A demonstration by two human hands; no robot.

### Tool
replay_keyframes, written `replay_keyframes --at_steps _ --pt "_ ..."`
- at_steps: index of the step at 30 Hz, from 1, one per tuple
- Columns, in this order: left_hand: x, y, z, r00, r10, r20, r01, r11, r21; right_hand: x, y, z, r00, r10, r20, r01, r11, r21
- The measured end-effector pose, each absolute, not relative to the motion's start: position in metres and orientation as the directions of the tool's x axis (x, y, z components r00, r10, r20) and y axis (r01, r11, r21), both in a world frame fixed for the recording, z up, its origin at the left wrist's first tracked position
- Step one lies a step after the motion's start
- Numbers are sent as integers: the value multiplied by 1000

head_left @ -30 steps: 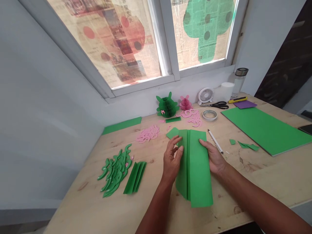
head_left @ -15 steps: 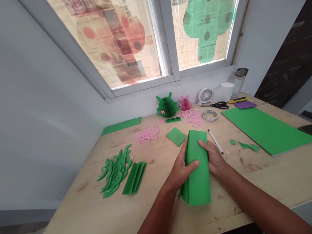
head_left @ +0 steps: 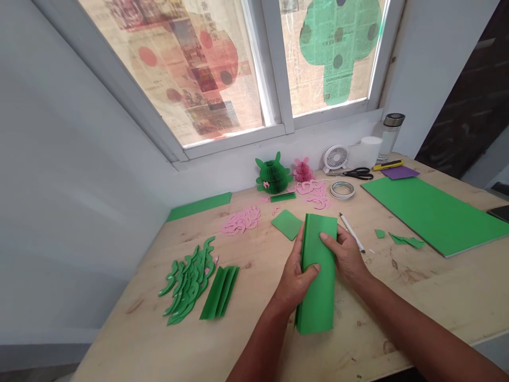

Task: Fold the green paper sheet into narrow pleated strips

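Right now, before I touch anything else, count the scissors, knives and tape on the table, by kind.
Scissors: 1
Yellow utility knife: 1
White pen-shaped craft knife: 1
Roll of tape: 1
Total: 4

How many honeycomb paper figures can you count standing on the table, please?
2: a green honeycomb paper figure and, just to its right, a pink honeycomb paper figure, both near the back edge of the wooden table.
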State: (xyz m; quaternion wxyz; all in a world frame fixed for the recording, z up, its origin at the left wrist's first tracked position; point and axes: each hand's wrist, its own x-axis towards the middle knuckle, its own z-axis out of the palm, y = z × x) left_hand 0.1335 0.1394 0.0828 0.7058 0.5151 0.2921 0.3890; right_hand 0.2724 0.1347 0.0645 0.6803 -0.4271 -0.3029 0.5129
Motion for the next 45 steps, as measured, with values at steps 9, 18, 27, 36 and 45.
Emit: replay_keyframes --at_steps 9,18,27,36,45 --pt "133 139 83 547 836 -46 -225 200 954 271 136 66 349 937 4 -417 159 -895" --pt "128 143 79 599 794 -108 -273 328 904 270 133 69 162 974 -157 -627 -21 -779" --pt "130 146 83 545 838 11 -182 105 978 272 135 65 230 970 -79 -574 70 -816" --pt "122 149 88 584 812 1 -225 161 961 270 131 64 257 966 41 -446 156 -881" --pt "117 154 84 632 774 36 -241 152 959 271 126 70 268 956 120 -317 205 -926"
